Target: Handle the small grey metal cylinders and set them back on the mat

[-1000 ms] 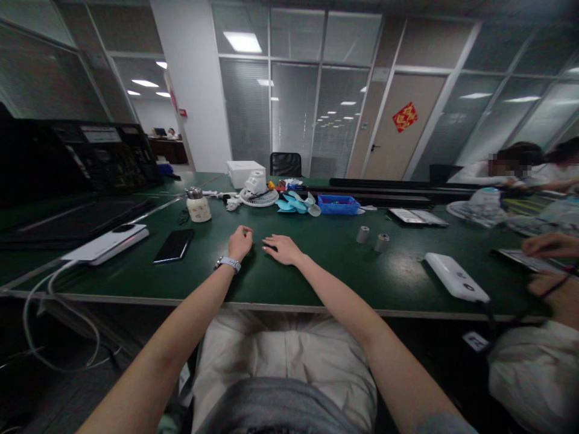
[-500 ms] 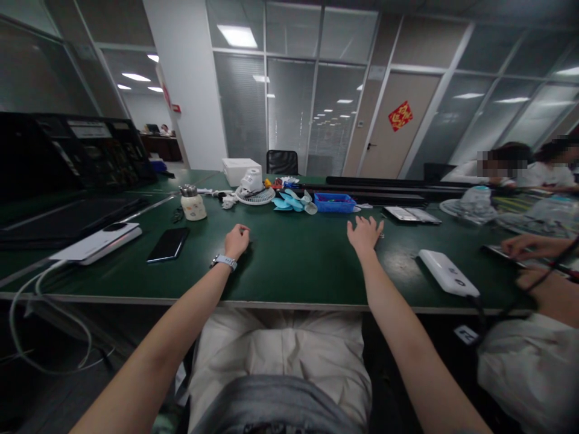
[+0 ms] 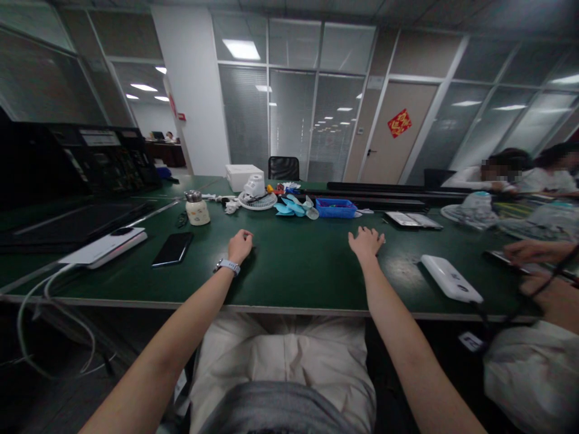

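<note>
My left hand [image 3: 240, 246], with a grey-strapped watch [image 3: 226, 265] at the wrist, rests on the green table with its fingers curled in; nothing shows in it. The nearest item on its left is a black phone [image 3: 172, 249] lying flat. Farther back stands a cream flask [image 3: 198, 210]. My right hand [image 3: 365, 242] lies palm down, fingers spread. Beyond it is a blue plastic basket [image 3: 335, 208] with small items inside. Pale blue fan blades [image 3: 292, 206] lie beside the basket, next to a white fan part [image 3: 256, 191] with a round grille.
A white power bank [image 3: 450, 278] with a black cable lies right of my right hand. At the far right a co-worker's hands [image 3: 529, 256] hold a dark flat thing. On the left are a white device [image 3: 106, 247] with cables and a large dark case [image 3: 104, 157].
The view has tipped up a little, so everything sits slightly lower in the picture. My hands stay at nearly the same places on the table, the left curled and the right spread.
</note>
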{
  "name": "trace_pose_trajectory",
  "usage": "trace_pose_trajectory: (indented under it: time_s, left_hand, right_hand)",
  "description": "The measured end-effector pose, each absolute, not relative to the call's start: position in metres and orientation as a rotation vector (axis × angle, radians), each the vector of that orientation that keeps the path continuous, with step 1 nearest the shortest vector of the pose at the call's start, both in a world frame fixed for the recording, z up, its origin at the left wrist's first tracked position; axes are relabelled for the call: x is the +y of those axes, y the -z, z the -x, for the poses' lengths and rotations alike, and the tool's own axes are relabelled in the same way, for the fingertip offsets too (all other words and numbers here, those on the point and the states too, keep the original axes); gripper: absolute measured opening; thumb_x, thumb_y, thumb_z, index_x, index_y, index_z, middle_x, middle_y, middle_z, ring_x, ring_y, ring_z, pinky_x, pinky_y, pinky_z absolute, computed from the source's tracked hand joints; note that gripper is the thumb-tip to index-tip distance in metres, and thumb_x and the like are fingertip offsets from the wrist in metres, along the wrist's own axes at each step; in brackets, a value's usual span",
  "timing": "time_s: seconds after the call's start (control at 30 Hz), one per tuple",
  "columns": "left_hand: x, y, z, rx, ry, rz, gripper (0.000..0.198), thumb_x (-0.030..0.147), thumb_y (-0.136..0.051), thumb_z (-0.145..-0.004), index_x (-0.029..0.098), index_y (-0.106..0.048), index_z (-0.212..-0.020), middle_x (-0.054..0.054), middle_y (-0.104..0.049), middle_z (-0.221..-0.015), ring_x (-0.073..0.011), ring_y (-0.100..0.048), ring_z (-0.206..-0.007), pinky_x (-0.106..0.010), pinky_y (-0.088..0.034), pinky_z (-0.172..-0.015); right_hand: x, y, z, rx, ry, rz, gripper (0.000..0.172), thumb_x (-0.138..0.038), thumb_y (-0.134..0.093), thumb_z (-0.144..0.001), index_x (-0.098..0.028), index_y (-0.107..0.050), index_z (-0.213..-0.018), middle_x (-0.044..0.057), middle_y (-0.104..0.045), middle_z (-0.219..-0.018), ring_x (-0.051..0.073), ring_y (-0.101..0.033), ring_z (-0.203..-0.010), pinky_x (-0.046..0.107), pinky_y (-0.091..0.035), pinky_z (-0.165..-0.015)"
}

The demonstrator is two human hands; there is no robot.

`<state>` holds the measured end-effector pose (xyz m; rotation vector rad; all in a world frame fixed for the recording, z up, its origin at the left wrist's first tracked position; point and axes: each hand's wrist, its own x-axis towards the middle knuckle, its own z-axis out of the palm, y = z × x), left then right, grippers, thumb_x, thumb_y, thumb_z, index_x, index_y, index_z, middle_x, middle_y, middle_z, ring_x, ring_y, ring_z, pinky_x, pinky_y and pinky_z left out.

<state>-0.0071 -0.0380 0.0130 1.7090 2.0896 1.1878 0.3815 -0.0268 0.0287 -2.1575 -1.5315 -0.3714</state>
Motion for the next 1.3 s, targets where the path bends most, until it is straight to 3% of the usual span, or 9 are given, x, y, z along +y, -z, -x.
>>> trace_pose_trajectory:
  time_s: [0.3,0.4,0.53,0.67,0.77,0.87,0.97,1.13,1.3]
  left_hand:
    - [-0.038,-0.012,0.008,2.074,-1.185,-1.716,0.027,0.026,-0.043,-0.082,0.021,-0.065,-0.097,-0.004,-0.070,-0.075,-0.0203,-0.065,-0.078,-0.028,-0.044,-0.071]
    - [-0.037,-0.012,0.008,2.082,-1.187,-1.715,0.027,0.027,-0.043,-0.082,0.021,-0.065,-0.096,-0.004,-0.070,-0.076,-0.0204,-0.065,-0.079,-0.028,-0.045,-0.073]
    - [-0.036,-0.011,0.008,2.084,-1.188,-1.710,0.026,0.027,-0.043,-0.082,0.022,-0.065,-0.095,-0.004,-0.070,-0.075,-0.0205,-0.065,-0.079,-0.029,-0.045,-0.075]
    - [-0.037,-0.012,0.007,2.072,-1.189,-1.723,0.027,0.027,-0.043,-0.082,0.022,-0.065,-0.095,-0.004,-0.069,-0.074,-0.0208,-0.064,-0.077,-0.029,-0.045,-0.074]
    - [-0.038,-0.013,0.007,2.066,-1.187,-1.728,0.027,0.027,-0.043,-0.082,0.022,-0.065,-0.095,-0.004,-0.070,-0.074,-0.0209,-0.064,-0.077,-0.029,-0.045,-0.073]
    - [-0.037,-0.013,0.006,2.069,-1.186,-1.718,0.027,0.028,-0.043,-0.082,0.022,-0.065,-0.096,-0.004,-0.070,-0.075,-0.0207,-0.064,-0.076,-0.029,-0.045,-0.072]
    - [-0.035,-0.011,0.005,2.051,-1.191,-1.729,0.026,0.027,-0.044,-0.082,0.022,-0.066,-0.095,-0.004,-0.069,-0.074,-0.0201,-0.064,-0.075,-0.028,-0.044,-0.071]
    - [-0.040,-0.011,-0.005,1.791,-1.275,-1.812,0.029,0.035,-0.046,-0.085,0.020,-0.065,-0.101,-0.002,-0.067,-0.072,-0.0170,-0.062,-0.071,-0.027,-0.045,-0.070]
    - [-0.051,-0.019,-0.022,1.488,-1.455,-2.039,0.040,0.050,-0.053,-0.083,0.020,-0.069,-0.103,-0.006,-0.064,-0.099,-0.0160,-0.059,-0.085,-0.027,-0.047,-0.079]
  right_hand:
    - [-0.038,-0.039,-0.381,-1.203,0.438,2.112,0.045,-0.036,-0.050,-0.085,-0.023,-0.055,-0.128,0.015,-0.041,-0.141,0.032,-0.029,-0.133,0.055,-0.012,-0.108]
    - [-0.041,-0.040,-0.390,-1.034,0.374,2.146,0.051,-0.029,-0.053,-0.083,-0.021,-0.047,-0.133,0.018,-0.043,-0.137,0.033,-0.038,-0.128,0.054,-0.022,-0.104]
    - [-0.042,-0.035,-0.405,-0.976,0.044,2.259,0.061,-0.021,-0.058,-0.078,-0.017,-0.038,-0.136,0.022,-0.049,-0.128,0.033,-0.054,-0.113,0.047,-0.039,-0.093]
    - [-0.041,-0.033,-0.414,-0.953,-0.057,2.278,0.059,-0.015,-0.056,-0.078,-0.014,-0.036,-0.134,0.023,-0.059,-0.115,0.033,-0.058,-0.109,0.043,-0.042,-0.088]
    - [-0.043,-0.041,-0.409,-0.932,0.040,2.233,0.066,-0.022,-0.061,-0.078,-0.013,-0.030,-0.136,0.021,-0.063,-0.107,0.034,-0.060,-0.104,0.045,-0.040,-0.089]
    - [-0.050,-0.055,-0.382,-1.046,0.268,2.006,0.072,-0.034,-0.058,-0.083,-0.012,-0.020,-0.140,0.021,-0.063,-0.109,0.032,-0.060,-0.103,0.044,-0.036,-0.092]
    - [-0.056,-0.062,-0.330,-1.345,0.307,1.681,0.071,-0.044,-0.052,-0.086,-0.013,-0.019,-0.142,0.019,-0.061,-0.115,0.028,-0.058,-0.104,0.040,-0.035,-0.093]
    - [-0.054,-0.043,-0.230,-1.830,-0.094,1.271,0.083,-0.044,-0.067,-0.076,-0.020,-0.022,-0.142,0.006,-0.068,-0.098,0.023,-0.063,-0.092,0.036,-0.043,-0.087]
    - [-0.043,-0.022,-0.173,-1.922,-0.366,1.248,0.089,-0.032,-0.074,-0.068,-0.023,-0.025,-0.141,0.003,-0.070,-0.090,0.024,-0.066,-0.086,0.034,-0.048,-0.081]
